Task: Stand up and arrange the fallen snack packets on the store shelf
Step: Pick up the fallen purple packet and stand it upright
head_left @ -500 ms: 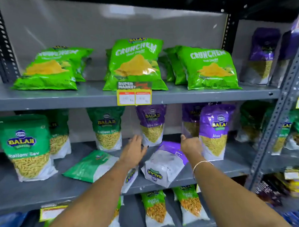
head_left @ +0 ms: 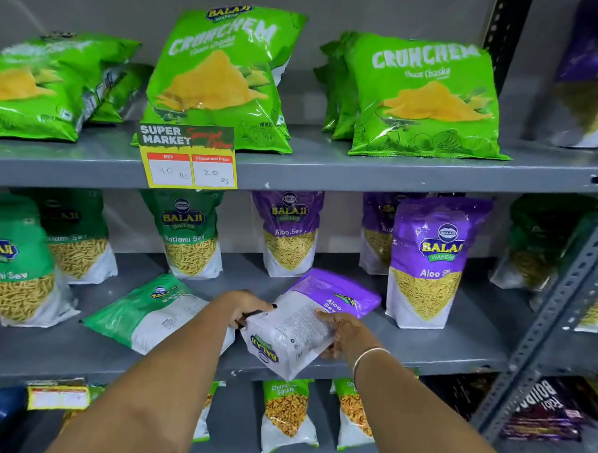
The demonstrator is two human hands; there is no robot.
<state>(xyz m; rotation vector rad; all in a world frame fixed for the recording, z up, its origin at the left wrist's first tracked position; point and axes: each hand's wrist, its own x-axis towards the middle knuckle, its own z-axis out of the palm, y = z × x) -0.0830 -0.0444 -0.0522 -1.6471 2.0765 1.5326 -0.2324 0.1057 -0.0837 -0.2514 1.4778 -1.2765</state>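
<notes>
Both hands grasp the fallen purple Aloo Sev packet [head_left: 308, 323] on the middle shelf [head_left: 433, 354]: left hand [head_left: 248, 307] at its left edge, right hand [head_left: 347, 333] on its right side. It seems partly lifted. Just left lies a fallen green Ratlami Sev packet [head_left: 150, 313]; upright packets [head_left: 429, 261] stand behind.

The scene is brightly and evenly lit from above and in front, with white glare streaking the glossy green chip bags [head_left: 222, 82] at twelve o'clock and the purple packet [head_left: 436, 254] at three o'clock. Soft shadow gathers under the upper shelf [head_left: 357, 170] and darkens the bays at four and eight o'clock. Wide-angle distortion bends the shelf lines toward the edges, where the nine and three o'clock margins smear into blur; the centre stays reasonably sharp.
</notes>
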